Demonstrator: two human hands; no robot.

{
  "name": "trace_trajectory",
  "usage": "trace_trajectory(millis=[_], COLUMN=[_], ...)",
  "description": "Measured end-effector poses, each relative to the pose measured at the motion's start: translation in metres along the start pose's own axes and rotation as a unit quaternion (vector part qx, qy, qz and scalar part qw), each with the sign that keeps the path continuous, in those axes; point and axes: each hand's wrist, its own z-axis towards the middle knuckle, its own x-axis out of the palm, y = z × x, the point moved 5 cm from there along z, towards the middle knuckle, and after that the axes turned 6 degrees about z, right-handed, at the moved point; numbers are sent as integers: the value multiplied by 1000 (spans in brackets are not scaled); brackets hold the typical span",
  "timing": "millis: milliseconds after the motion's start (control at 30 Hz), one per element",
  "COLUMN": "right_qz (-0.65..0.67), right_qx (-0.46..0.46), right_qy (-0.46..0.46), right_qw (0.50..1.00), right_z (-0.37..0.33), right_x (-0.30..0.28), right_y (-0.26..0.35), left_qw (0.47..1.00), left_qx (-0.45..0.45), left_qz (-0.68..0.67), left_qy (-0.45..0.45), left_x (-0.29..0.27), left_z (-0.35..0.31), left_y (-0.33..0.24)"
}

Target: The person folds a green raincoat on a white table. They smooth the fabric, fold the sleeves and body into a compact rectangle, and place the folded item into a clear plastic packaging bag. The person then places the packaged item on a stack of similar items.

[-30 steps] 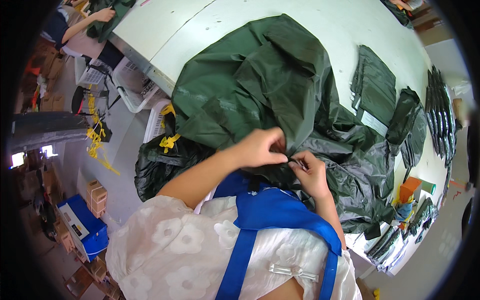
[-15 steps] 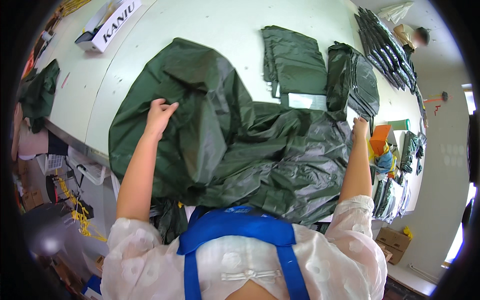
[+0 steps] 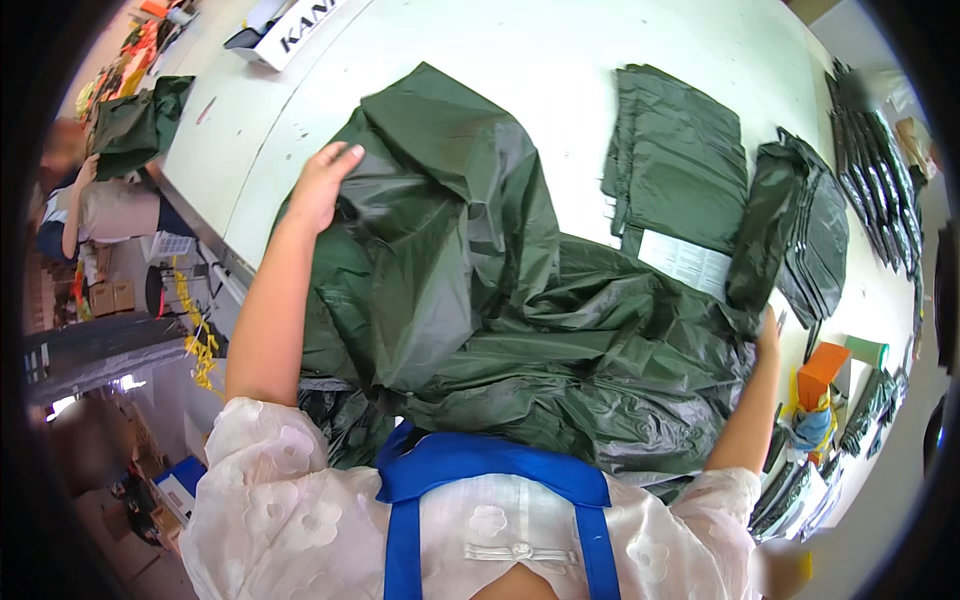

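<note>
A large, crumpled sheet of shiny dark green waterproof fabric [image 3: 480, 290] spreads over the white table in front of me. My left hand [image 3: 326, 185] is at its left side, fingers closed together on a raised fold; the fingertips partly hide behind the cloth. At the fabric's right end is my right hand [image 3: 768, 332], closed, with a thin shiny tip showing beside the fingers; what it belongs to is too small to make out. Just beyond that hand lies a stack of folded dark green pieces [image 3: 812, 235].
Folded green fabric [image 3: 680, 160] lies beyond the sheet, near a printed white paper [image 3: 684, 263]. At right are an orange box [image 3: 822, 375] and packed bundles [image 3: 880, 170]. A white box [image 3: 285, 38] stands at far left. Another person handles green cloth [image 3: 140, 125] at left.
My left hand has gone from resting open over the fabric to closing on its left part, which is now lifted and folded. The view has shifted; my right hand stays at the right end.
</note>
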Motion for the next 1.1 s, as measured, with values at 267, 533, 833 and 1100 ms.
trace_trajectory(millis=[267,533,833,1100], right_qz=[234,121,329,278], right_qx=[-65,196,-99,-179], right_qy=[-221,-18,-327,-443], right_qw=[944,973,881,833], right_z=[-128,-202,-246,-347], right_x=[-135,-97,-246,-428], right_y=[25,7,137,137], left_qw=[888,963,994,977], left_qx=[-302,-190,64,95], left_qz=[304,181,-86,-137], left_qy=[165,60,-14,-133], left_x=[-244,-160,-262,-507], left_z=[-103,-37,-3,-19], left_y=[68,116,-29,-119])
